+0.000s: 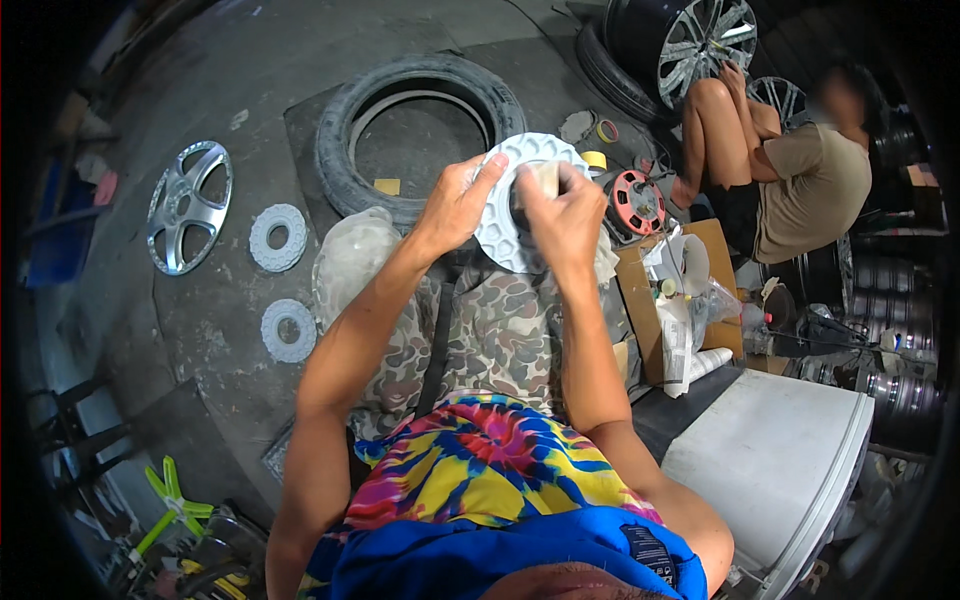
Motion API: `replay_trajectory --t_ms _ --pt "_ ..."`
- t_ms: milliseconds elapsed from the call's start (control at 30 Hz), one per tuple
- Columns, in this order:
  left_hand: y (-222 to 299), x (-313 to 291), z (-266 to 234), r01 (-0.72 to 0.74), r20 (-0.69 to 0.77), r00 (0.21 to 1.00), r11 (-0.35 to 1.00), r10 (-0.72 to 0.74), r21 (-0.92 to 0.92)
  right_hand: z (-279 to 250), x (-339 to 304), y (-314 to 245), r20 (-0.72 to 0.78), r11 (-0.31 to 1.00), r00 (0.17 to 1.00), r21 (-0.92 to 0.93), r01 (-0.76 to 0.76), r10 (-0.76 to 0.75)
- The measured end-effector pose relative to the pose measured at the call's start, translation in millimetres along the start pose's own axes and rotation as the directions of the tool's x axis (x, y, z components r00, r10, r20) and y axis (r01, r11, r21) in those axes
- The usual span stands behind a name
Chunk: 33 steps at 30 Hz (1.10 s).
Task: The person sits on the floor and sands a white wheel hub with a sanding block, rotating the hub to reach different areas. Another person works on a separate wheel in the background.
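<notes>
— Above the lap, what is being held?

— A pale grey, round, honeycomb-patterned plastic wheel cap [520,200] is gripped at its rim by the left hand [458,200]. A small beige pad [545,180] is pinched against its face by the right hand [565,215].

— What could go wrong?

— With only an edge grip, the cap could be twisted loose by hard rubbing and dropped toward the black rubber tyre [420,125] below.

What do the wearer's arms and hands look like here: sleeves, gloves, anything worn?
Both forearms are bare from the lower edge up to the wrists: no sleeves in view, no gloves, no watch or bands that show. The left hand and right hand are bare too, and no rings can be made out on the fingers. No cables or markings show.
</notes>
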<state>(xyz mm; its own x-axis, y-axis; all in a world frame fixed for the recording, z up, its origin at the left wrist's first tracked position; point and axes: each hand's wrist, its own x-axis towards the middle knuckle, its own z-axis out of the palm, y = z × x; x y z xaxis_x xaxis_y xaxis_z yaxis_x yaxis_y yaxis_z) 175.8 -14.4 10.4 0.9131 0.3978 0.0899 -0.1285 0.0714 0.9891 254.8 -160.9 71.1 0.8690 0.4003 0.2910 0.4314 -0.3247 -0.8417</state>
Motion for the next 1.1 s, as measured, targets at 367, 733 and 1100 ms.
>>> replay_trajectory --t_ms 367,733,1100 --pt "0.6 1.1 -2.5 -0.012 -0.013 1.0 1.0 0.012 0.008 -73.4 -4.1 5.6 0.567 0.869 0.818 -0.349 0.349 -0.101" --pt "20.2 -5.5 0.0 0.085 0.066 0.994 0.996 -0.084 -0.011 -71.8 -11.1 33.7 0.116 0.863 0.961 -0.422 0.278 -0.253" --pt "15.9 -3.4 -0.3 0.075 0.118 0.99 0.997 -0.072 -0.022 -46.1 52.2 8.8 0.45 0.688 0.678 -0.172 0.705 -0.581"
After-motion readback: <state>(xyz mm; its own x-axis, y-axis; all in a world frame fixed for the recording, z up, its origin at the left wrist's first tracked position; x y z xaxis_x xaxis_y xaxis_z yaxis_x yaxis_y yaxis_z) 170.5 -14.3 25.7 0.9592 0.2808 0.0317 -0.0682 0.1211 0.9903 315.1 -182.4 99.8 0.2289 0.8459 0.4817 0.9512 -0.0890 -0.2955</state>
